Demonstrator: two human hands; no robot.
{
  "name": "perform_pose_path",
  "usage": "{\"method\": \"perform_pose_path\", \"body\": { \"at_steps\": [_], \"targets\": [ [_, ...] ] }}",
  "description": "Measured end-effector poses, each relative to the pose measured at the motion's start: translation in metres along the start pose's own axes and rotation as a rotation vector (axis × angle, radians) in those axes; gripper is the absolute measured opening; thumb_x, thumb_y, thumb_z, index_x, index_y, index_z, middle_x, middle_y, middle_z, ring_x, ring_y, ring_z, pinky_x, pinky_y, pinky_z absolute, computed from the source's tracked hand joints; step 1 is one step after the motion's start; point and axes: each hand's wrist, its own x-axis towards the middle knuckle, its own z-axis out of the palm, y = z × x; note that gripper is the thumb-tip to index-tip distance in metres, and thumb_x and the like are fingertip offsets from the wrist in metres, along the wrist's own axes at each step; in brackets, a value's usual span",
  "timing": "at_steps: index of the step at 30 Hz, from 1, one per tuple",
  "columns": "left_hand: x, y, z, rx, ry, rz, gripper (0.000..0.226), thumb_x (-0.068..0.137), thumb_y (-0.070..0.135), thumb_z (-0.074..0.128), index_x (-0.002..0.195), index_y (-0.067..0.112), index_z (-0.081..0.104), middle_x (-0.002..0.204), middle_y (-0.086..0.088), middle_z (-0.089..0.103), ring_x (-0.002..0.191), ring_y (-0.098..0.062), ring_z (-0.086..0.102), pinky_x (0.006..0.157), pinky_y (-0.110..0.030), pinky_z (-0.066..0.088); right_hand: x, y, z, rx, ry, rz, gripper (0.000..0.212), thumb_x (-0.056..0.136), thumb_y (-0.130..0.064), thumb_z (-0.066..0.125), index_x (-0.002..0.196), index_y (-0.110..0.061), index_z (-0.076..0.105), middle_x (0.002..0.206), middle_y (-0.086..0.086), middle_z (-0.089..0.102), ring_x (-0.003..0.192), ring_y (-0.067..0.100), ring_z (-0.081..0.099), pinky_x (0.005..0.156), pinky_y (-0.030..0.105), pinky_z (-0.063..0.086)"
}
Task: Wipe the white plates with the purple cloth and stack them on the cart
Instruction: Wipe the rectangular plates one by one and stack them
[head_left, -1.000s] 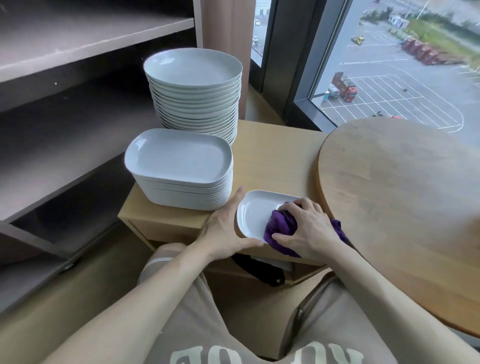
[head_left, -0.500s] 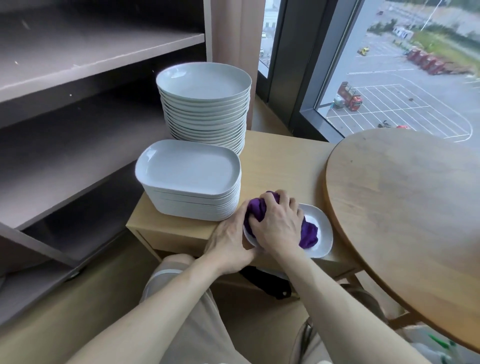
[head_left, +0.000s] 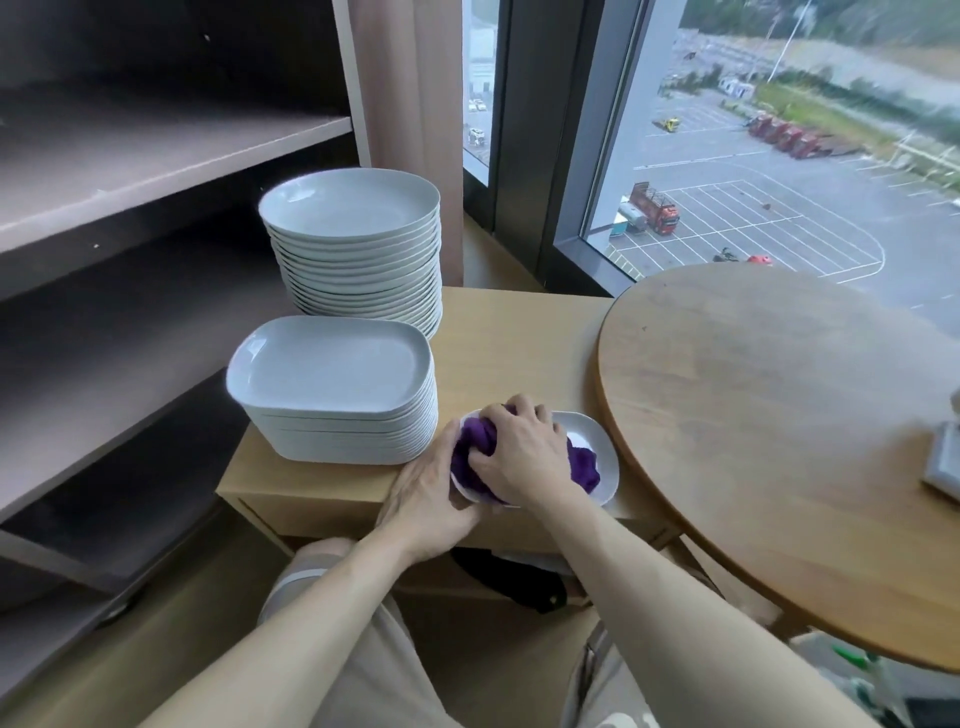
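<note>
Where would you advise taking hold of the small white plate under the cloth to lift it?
Probably its raised near-left rim, from the person's side, where the left hand holds it: the small plate lies flat, the round table crowds its right side, and the purple cloth under the right hand covers its middle.

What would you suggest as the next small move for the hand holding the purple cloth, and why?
Probably sweep the purple cloth rightward: the right hand grips it bunched over the left part of the small plate, whose far-right area shows bare, and the left hand holds its left rim, steadying it.
</note>
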Motion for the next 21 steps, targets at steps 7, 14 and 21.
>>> {"method": "perform_pose_path", "body": {
  "at_steps": [7,14,21],
  "targets": [
    [-0.004,-0.009,0.005,0.108,-0.046,-0.038,0.116,0.072,0.078,0.061,0.16,0.036,-0.001,0.168,0.016,0.013,0.15,-0.002,0.015,0.115,-0.017,0.011,-0.002,0.033,-0.01,-0.171,0.158,0.222,0.046,0.094,-0.053,0.05,0.127,-0.022,0.057,0.136,0.01,0.048,0.132,0.036,0.037,0.12,0.049,0.021],
    [-0.005,-0.012,0.006,0.189,-0.014,0.029,0.095,0.085,0.068,0.06,0.158,0.035,0.011,0.165,0.015,0.022,0.151,-0.01,0.021,0.123,-0.032,0.019,-0.045,0.04,-0.011,-0.247,0.121,0.248,0.053,0.085,-0.06,0.044,0.118,-0.021,0.059,0.123,0.009,0.053,0.115,0.034,0.048,0.101,0.046,0.036],
    [-0.007,-0.015,0.012,0.272,-0.076,0.006,0.116,0.077,0.082,0.054,0.16,0.035,-0.012,0.163,0.027,-0.009,0.146,0.01,-0.012,0.117,-0.018,-0.008,-0.046,0.031,0.0,-0.154,0.107,0.121,0.043,0.082,-0.059,0.046,0.108,-0.028,0.06,0.126,0.003,0.053,0.116,0.029,0.045,0.103,0.045,0.034]
  ]
}}
